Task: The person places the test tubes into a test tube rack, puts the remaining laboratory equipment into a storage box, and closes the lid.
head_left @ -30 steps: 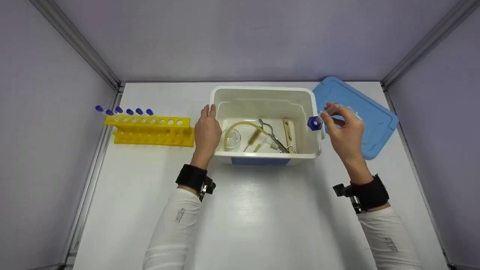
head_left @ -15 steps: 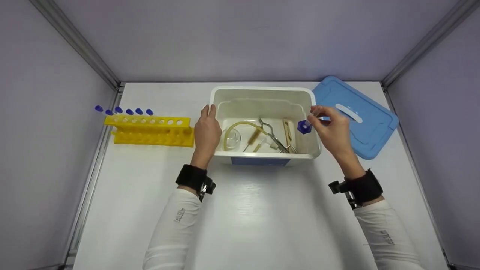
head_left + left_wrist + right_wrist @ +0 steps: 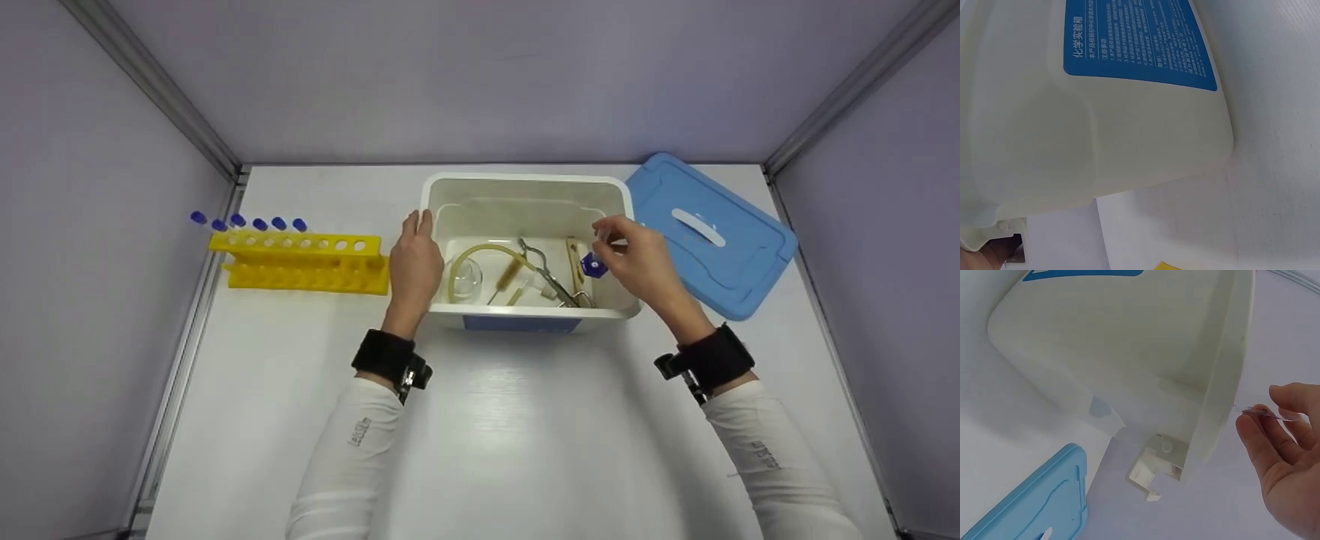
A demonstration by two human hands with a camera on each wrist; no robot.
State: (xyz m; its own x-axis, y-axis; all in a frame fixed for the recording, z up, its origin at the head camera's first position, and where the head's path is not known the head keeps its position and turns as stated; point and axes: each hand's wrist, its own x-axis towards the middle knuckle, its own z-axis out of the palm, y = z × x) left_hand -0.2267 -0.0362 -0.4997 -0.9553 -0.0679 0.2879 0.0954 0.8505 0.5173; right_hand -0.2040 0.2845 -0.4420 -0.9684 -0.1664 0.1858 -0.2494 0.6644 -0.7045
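Note:
My right hand pinches a small clear graduated cylinder by its tube, with its blue hexagonal base turned down inside the white plastic box. In the right wrist view, the fingers hold the clear tube just beyond the box rim; the base is hidden there. My left hand rests on the box's left edge, its fingers lying fairly straight. Inside the box are a yellow rubber tube, a round glass vessel, a brush, metal tongs and a wooden test tube clamp.
Left of the box stands a yellow test tube rack holding several tubes with blue caps. A blue lid with a white handle lies at the back right, beside the box. Grey walls enclose the white table.
My right hand has moved left, bringing the graduated cylinder from beyond the right rim to over the inside of the box. The left hand stays where it was.

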